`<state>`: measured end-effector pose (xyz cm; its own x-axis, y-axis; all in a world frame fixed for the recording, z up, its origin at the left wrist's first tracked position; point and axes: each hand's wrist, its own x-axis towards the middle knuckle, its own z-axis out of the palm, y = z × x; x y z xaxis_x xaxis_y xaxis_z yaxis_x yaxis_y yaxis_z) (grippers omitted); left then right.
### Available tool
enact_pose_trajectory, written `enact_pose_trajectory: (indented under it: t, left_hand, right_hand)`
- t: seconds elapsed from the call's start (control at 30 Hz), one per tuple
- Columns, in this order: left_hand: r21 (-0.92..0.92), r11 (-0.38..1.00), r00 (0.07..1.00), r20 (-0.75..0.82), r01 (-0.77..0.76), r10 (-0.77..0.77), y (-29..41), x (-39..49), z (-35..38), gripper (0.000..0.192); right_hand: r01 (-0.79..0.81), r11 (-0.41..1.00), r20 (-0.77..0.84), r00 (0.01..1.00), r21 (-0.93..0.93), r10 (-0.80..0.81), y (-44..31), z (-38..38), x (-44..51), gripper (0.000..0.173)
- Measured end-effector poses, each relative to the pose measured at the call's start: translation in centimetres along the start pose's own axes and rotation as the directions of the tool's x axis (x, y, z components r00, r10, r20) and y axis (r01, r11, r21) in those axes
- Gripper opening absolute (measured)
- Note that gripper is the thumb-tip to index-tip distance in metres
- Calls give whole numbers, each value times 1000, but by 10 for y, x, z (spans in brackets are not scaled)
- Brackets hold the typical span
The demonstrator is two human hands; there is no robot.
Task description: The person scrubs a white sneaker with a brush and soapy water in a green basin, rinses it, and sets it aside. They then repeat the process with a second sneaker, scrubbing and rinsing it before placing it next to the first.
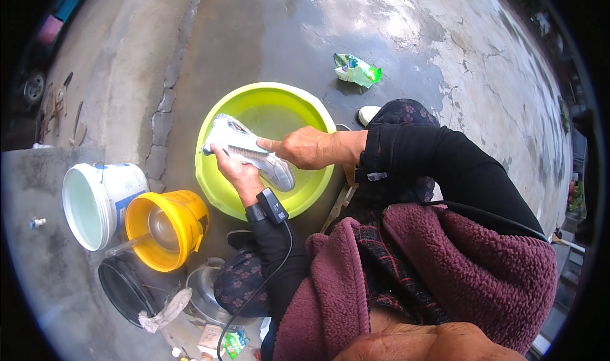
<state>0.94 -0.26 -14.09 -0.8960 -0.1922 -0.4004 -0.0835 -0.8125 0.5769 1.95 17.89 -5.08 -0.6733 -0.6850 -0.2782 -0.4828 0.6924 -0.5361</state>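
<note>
A white and grey sneaker (pixel 281 174) is held tilted over a lime-green plastic basin (pixel 208 189) with shallow, cloudy water in it. My left hand (pixel 238 171) supports the shoe from the near side, its thumb up near one end. In my right hand (pixel 306 148) is a scrub brush (pixel 238 141) with a pale back, its bristles against the shoe's side. My right index finger stretches along the brush's back. The palm of my right hand and part of the shoe beneath the brush are hidden.
To the left, a white bucket (pixel 127 182) and a yellow bucket (pixel 190 203) lean over. Near them are a black basin (pixel 119 284), a metal pot (pixel 202 284) and a wrung cloth (pixel 167 311). A crumpled green packet (pixel 357 70) lies on wet concrete (pixel 286 37).
</note>
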Motion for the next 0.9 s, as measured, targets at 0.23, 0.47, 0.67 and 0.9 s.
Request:
enact_pose_trajectory:
  t: [0.23,0.47,0.67,0.9]
  left_hand:
    - [38,995,967,236,90,-96,-15,-13,33,62]
    - [61,997,948,316,-50,29,18,-31,45,59]
    - [112,991,921,388,-74,25,28,-50,62,64]
    - [-197,958,969,176,209,-175,34,-63,75,68]
  right_hand:
    - [-8,982,-410,908,188,86,24,-38,52,48]
    - [-63,673,-277,880,737,386,17,-71,41,60]
    - [-8,583,-224,919,812,325,15,-75,37,65]
    - [175,632,-372,908,755,193,8,-71,36,58]
